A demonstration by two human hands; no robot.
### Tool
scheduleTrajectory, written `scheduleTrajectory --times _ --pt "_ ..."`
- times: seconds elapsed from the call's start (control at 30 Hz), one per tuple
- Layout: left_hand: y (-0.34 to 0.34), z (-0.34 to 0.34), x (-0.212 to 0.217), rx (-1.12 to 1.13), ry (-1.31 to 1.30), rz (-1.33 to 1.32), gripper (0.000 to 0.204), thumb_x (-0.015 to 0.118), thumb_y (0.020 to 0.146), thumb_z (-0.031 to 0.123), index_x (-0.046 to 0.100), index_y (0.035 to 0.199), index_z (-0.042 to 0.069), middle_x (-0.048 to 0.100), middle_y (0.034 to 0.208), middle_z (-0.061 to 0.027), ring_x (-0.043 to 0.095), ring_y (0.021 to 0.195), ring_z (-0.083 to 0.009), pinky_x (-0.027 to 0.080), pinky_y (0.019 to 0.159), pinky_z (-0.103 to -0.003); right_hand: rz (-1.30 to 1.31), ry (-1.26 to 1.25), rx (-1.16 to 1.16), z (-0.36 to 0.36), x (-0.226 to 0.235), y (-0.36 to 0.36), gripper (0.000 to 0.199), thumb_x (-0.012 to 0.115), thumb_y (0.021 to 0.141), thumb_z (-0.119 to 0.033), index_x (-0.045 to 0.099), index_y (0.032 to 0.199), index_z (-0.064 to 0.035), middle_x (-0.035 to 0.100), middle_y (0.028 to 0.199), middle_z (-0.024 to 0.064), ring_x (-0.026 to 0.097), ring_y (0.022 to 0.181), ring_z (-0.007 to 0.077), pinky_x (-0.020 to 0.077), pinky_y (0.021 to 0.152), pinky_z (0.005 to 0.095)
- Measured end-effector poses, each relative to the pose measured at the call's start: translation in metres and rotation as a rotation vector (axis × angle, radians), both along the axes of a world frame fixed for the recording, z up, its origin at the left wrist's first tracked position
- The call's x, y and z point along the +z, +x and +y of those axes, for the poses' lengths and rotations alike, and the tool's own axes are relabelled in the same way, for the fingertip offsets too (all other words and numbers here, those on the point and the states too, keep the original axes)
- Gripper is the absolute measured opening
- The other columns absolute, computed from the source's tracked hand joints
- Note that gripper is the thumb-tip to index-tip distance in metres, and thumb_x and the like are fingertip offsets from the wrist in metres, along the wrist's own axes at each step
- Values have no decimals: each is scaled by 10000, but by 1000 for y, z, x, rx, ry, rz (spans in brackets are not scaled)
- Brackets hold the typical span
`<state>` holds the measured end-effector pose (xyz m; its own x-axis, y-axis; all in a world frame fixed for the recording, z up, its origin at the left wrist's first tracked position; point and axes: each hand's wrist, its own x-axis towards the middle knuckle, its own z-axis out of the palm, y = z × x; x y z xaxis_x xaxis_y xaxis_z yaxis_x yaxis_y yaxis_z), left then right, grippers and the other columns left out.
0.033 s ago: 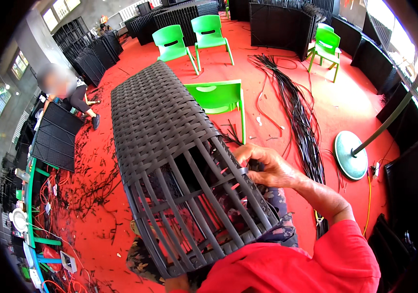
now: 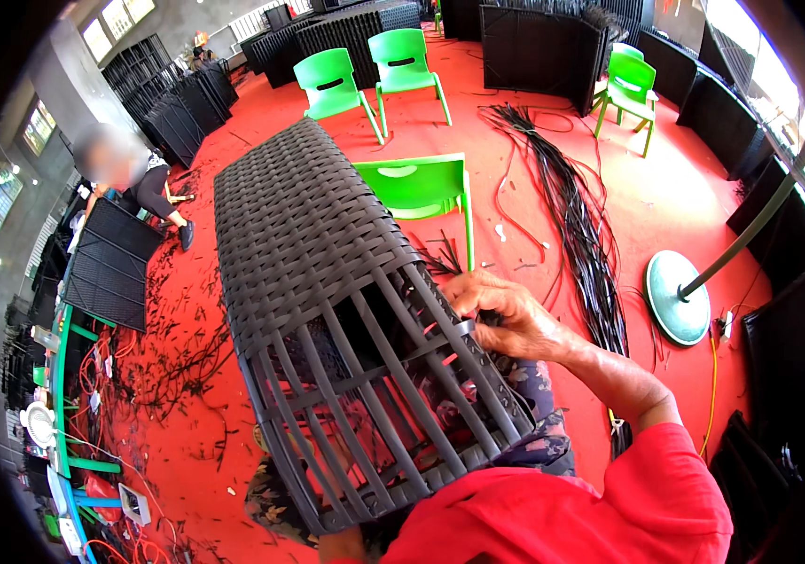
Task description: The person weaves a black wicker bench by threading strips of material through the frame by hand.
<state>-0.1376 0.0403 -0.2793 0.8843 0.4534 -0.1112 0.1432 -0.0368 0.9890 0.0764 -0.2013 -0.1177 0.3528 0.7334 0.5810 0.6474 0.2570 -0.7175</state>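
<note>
A dark grey woven wicker panel piece (image 2: 313, 226), shaped like a long box, leans upright across my lap. Its far part is closely woven; toward me, the bare lengthwise strips have gaps, with one cross strip passing through them. My right hand (image 2: 510, 318) is at its right edge, thumb and fingers closed on a flat grey plastic strip (image 2: 464, 329) at the end of that cross row. My left forearm (image 2: 341, 545) shows only as a sliver below the near end. The left hand itself is hidden behind the wicker.
Green chairs (image 2: 426, 188) stand beyond the wicker. A bundle of long black strips (image 2: 571, 211) lies on the red floor (image 2: 195, 320), right of centre. A round pale-green pole base (image 2: 677, 299) stands at right. Another person (image 2: 144, 179) sits at left beside a black panel (image 2: 111, 268).
The view has shifted very slightly. My right hand's fingers have moved a little at the strip; the wicker piece stays in place.
</note>
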Motion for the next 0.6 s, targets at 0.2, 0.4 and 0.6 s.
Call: scheduleTrajectory --times 0.2,0.4,0.6 --pt "-20 17 73 173 -26 -162 139 555 822 116 579 911 11 583 773 -29 555 635 -135 444 548 -268 221 182 8 5 -7 31 144 592 812 -68 587 952 -33 559 957 61 564 886 138 456 754 257" --pt "-12 56 157 524 518 -359 128 476 881 101 564 917 15 562 816 -40 516 716 -95 417 636 -225 625 270 92 30 -8 17 179 504 890 -128 475 1041 -35 527 795 -11 517 697 45 440 612 187" --pt "31 -28 257 146 948 -440 57 572 792 37 586 833 1 544 864 -64 519 772 -135 413 699 -242 876 145 266 44 -23 11 187 488 899 -240 539 898 -61 560 747 -5 534 572 46 438 513 168"
